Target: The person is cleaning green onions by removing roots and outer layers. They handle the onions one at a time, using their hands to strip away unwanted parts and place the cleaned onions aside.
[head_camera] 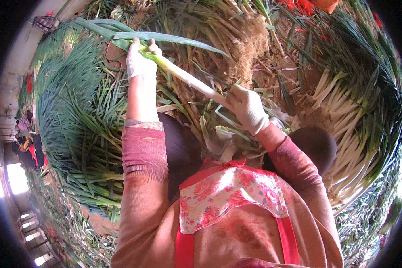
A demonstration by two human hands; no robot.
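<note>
One long green onion (191,80) slants across the space in front of me, its leaves at the upper left and its white stalk running down to the right. My left hand (141,60), in a white knit glove, grips it where the leaves begin. Around the lower white end is my right hand (246,106), gloved too, with its fingers closed; they hide the root end. Below the stalk, loose peeled leaves and husks (226,132) lie between my knees. Behind it rests a heap of untrimmed onions with tangled, soil-coloured roots (251,50).
Green onion tops (67,80) are piled at my left. Rows of white-stalked onions (351,134) lie at my right, beyond my knee (310,147). Red string (298,5) shows at the top. A person in dark, bright-patterned clothes (31,150) is at the far left.
</note>
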